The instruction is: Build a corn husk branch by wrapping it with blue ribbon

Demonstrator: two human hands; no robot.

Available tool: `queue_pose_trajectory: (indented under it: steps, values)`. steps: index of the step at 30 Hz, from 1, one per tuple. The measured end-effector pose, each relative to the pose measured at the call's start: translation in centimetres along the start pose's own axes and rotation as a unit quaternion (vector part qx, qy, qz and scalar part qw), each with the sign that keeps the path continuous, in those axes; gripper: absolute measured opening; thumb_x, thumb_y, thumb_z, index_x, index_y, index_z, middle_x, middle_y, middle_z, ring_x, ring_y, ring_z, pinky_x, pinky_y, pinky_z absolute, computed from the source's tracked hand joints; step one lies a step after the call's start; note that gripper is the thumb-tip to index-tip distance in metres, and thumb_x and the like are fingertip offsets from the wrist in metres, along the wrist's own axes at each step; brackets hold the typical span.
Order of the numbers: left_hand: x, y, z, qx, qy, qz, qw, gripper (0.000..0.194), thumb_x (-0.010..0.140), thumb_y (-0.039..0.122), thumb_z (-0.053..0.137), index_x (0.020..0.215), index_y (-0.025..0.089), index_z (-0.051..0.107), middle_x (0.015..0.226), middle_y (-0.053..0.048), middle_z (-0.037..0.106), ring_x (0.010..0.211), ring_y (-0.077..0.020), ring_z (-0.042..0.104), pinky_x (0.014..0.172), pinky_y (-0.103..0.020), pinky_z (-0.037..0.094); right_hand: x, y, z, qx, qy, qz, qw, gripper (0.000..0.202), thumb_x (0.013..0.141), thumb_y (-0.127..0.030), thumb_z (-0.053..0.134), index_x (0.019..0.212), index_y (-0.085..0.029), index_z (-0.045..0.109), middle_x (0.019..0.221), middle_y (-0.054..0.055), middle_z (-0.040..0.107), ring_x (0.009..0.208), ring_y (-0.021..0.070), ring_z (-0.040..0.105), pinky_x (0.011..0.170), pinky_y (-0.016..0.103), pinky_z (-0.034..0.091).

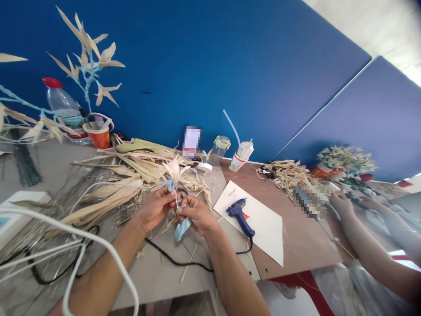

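Note:
A pale corn-husk flower point(175, 169) stands upright above my fingers, with light blue wrapping around its base. My left hand point(157, 208) is closed, pinching the flower's thin stem just under the petals. Close beside it, my right hand point(196, 213) is also closed, its fingers pressed together on a light blue paper strip point(182, 229) at the lower stem. The strip's loose end hangs below my right fingers. Dried corn husks point(131, 180) lie heaped behind both hands. A blue glue gun point(241, 216) rests on a white sheet point(270, 240) to the right.
A husk-flower branch point(88, 81) stands in a red cup point(98, 137) beside a plastic bottle point(64, 101). White cable point(108, 245) loops across the left foreground. A jar point(219, 149) and a paper cup point(239, 161) stand at the back. Another person's arms point(365, 254) work at right.

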State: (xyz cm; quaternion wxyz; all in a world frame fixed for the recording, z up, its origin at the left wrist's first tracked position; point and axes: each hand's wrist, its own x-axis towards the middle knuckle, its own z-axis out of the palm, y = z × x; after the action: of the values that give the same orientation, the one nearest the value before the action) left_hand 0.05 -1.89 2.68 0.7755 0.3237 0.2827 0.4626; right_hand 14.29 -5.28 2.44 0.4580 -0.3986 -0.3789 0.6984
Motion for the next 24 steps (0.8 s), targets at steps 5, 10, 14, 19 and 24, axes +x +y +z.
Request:
queue_pose_trajectory:
  steps: [5,10,14,19,24]
  values:
    - [0.23,0.21,-0.55,0.053,0.049,0.009,0.997,0.018,0.064,0.018,0.085,0.068,0.012,0.068,0.062,0.001,0.059,0.051,-0.0046,0.047,0.049,-0.014,0.042,0.21,0.29,-0.37,-0.048,0.041,-0.013,0.998,0.022,0.059,-0.021,0.071,0.061,-0.021,0.049,0.047,-0.006,0.056,0.044,0.0098,0.048,0.048,0.021,0.038]
    - [-0.13,0.69,-0.61,0.025,0.034,-0.021,0.999,0.015,0.067,0.013,0.082,0.081,0.012,0.075,0.073,-0.002,0.065,0.056,-0.0063,0.054,0.056,-0.017,0.05,0.36,0.13,-0.58,-0.03,0.056,0.005,0.998,0.023,0.055,-0.022,0.071,0.061,-0.021,0.048,0.045,-0.007,0.056,0.041,0.0099,0.048,0.046,0.023,0.037]
    - [-0.16,0.69,-0.74,0.031,0.029,-0.028,0.999,0.015,0.069,0.013,0.081,0.083,0.011,0.075,0.075,-0.003,0.066,0.059,-0.0077,0.057,0.06,-0.019,0.052,0.61,0.13,-0.73,-0.015,0.061,0.005,0.998,0.024,0.053,-0.022,0.07,0.06,-0.022,0.048,0.043,-0.007,0.055,0.039,0.0099,0.046,0.045,0.023,0.036]
    - [0.0,0.24,-0.57,0.105,0.059,-0.003,0.993,0.02,0.067,0.024,0.083,0.079,0.013,0.072,0.078,-0.004,0.07,0.066,-0.0129,0.063,0.066,-0.025,0.053,0.91,0.48,-0.95,-0.056,0.077,-0.002,0.995,0.019,0.056,-0.023,0.066,0.06,-0.022,0.047,0.041,-0.008,0.053,0.04,0.0102,0.046,0.046,0.023,0.035]
    - [-0.02,-0.03,-0.2,0.184,0.098,0.012,0.978,0.023,0.069,0.033,0.08,0.079,0.017,0.068,0.08,-0.004,0.072,0.069,-0.0179,0.066,0.062,-0.028,0.053,0.79,0.32,-1.02,-0.216,0.146,-0.038,0.965,0.01,0.062,-0.02,0.061,0.058,-0.02,0.051,0.044,-0.006,0.055,0.044,0.0094,0.044,0.048,0.022,0.032]
